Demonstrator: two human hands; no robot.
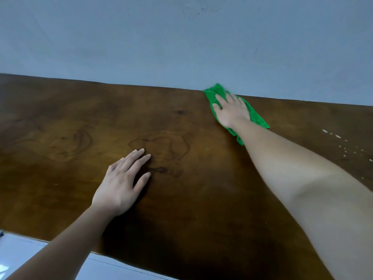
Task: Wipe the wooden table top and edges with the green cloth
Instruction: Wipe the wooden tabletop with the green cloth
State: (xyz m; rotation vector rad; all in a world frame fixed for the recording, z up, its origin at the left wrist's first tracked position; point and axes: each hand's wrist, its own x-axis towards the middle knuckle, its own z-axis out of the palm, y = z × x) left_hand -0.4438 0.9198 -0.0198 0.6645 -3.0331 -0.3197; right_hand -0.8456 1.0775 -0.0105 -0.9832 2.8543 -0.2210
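Observation:
The dark brown wooden table top (80,122) fills the middle of the head view. A green cloth (255,114) lies at the table's far edge, right of centre, touching the wall. My right hand (231,111) presses flat on the cloth with straight fingers, arm stretched far forward. My left hand (123,182) rests flat on the bare wood nearer to me, fingers straight and spread a little. Part of the cloth is hidden under my right hand and wrist.
A pale blue-grey wall (181,37) stands directly behind the table's far edge. White specks (341,146) are scattered on the wood at the right. The near table edge (113,255) runs along the lower left, with light floor (24,255) below it.

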